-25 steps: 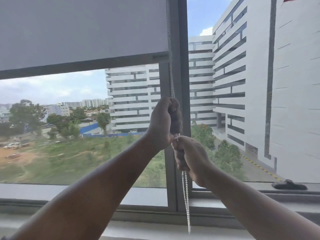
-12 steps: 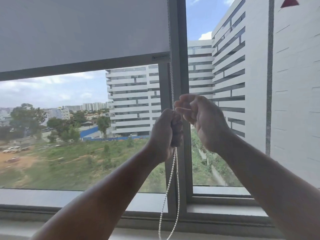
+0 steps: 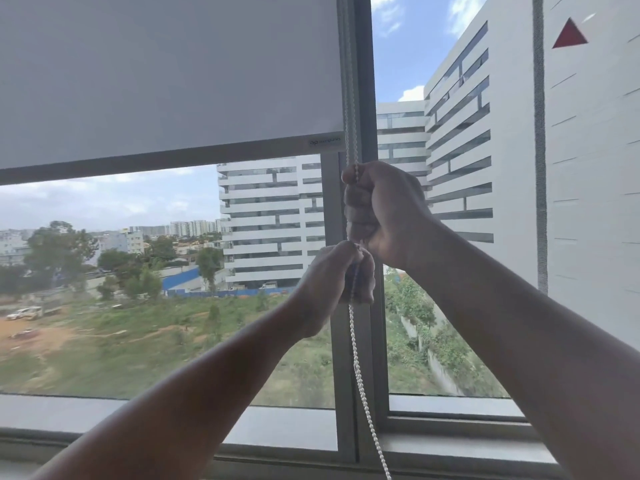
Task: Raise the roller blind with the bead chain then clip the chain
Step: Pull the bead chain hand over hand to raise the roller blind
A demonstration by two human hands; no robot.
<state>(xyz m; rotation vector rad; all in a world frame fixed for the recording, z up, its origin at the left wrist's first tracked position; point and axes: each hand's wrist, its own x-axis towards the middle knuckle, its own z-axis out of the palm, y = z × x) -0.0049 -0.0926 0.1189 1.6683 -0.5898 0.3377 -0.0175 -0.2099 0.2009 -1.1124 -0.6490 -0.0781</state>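
Note:
A grey roller blind (image 3: 166,74) covers the upper part of the left window pane, its dark bottom bar (image 3: 166,161) slanting across the glass. The white bead chain (image 3: 358,375) runs down along the central window post. My right hand (image 3: 381,209) grips the chain high up, just under the blind's bottom corner. My left hand (image 3: 337,278) grips the chain directly below it, fingers curled round the beads. Below my left hand the chain hangs free toward the sill. No chain clip shows in view.
The grey central window post (image 3: 363,98) stands behind the chain. A window sill and frame (image 3: 450,441) run along the bottom. Outside are white buildings, trees and open ground.
My right hand went from below my left hand up to above it and closed round the chain. My left hand slid lower with the chain.

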